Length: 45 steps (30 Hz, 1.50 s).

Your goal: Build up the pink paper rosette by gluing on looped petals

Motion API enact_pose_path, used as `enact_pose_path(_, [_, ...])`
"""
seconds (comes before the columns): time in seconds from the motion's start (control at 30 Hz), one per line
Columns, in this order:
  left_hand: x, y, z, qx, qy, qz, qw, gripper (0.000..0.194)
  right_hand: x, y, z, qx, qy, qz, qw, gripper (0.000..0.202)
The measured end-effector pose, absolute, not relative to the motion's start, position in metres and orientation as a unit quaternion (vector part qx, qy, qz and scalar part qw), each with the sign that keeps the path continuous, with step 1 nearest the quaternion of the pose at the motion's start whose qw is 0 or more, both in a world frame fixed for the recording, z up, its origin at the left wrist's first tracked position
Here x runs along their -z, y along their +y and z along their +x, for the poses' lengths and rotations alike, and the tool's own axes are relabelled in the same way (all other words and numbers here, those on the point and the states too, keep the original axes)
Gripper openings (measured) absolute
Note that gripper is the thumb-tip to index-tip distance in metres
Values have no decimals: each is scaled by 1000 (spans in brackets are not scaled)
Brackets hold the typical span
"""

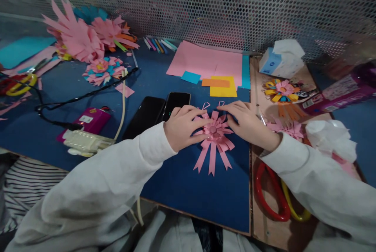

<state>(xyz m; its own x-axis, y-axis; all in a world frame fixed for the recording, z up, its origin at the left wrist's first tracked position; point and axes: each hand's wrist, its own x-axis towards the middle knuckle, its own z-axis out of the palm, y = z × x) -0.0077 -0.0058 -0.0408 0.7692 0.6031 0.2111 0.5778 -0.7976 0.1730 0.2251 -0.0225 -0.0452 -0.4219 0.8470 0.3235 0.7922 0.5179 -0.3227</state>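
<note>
A pink paper flower (213,129) lies flat on the blue table, with notched ribbon tails (212,162) fanning toward me. From its left side my left hand (186,126) reaches over the petals, fingers stretched and apart. My right hand (245,122) is at the upper right petals, its index finger extended and its thumb beside them. Neither hand grips anything that I can see. Just above the flower stand out two small pink folded loops (206,106), near the fingertips. Two dark phones (147,115) lie side by side left of my left hand.
Pink sheets (202,58) and coloured slips (223,89) lie behind. Finished paper flowers (79,34) fill the back left, near cables and a purple box (92,120). Red-handled scissors (272,195), a tissue box (279,64) and another flower (283,89) are right. A perforated metal panel (188,5) backs the table.
</note>
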Motion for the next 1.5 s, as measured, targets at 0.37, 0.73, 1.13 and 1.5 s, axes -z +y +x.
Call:
enact_pose_path(0.37, [40, -6, 3, -123, 414, 900, 60, 40, 20, -46, 218, 24, -920, -363, 146, 23])
enact_pose_path(0.73, [29, -5, 3, -77, 473, 877, 43, 31, 23, -47, 213, 25, -928, -354, 116, 15])
enact_pose_path(1.13, [25, -4, 3, -53, 467, 880, 68, 24, 27, -46, 212, 47, -931, -334, 144, 21])
enact_pose_path(1.5, [19, -5, -4, -103, 464, 878, 62, 39, 23, -48, 213, 32, -926, -342, 158, 23])
